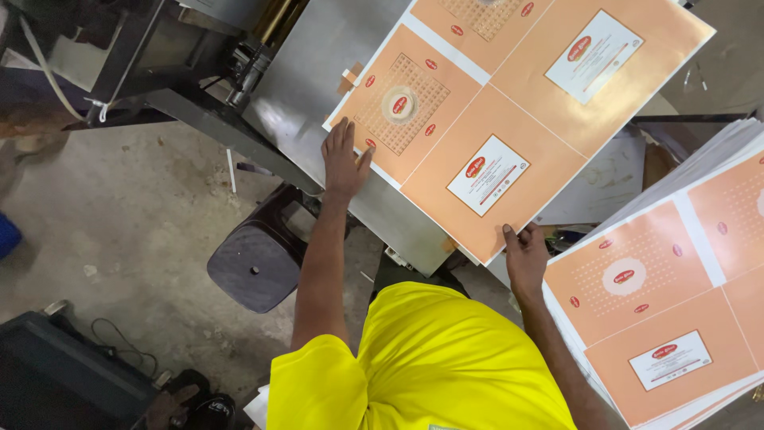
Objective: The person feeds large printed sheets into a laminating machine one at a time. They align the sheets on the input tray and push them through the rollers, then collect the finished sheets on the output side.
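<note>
A large orange printed sheet point(509, 95) with white label panels lies tilted on a grey metal feed table point(318, 72). My left hand point(342, 159) lies flat on the metal table, fingers spread, touching the sheet's left edge. My right hand point(525, 255) grips the sheet's near corner with the fingers curled on its edge. To the right sits a thick stack of the same orange sheets point(676, 310), close to my right forearm.
A dark plastic stool point(259, 259) stands on the concrete floor below the table. Machine frame and rollers point(247, 64) rise at the upper left. A black box point(56, 374) sits at the lower left. My yellow shirt point(430, 366) fills the bottom centre.
</note>
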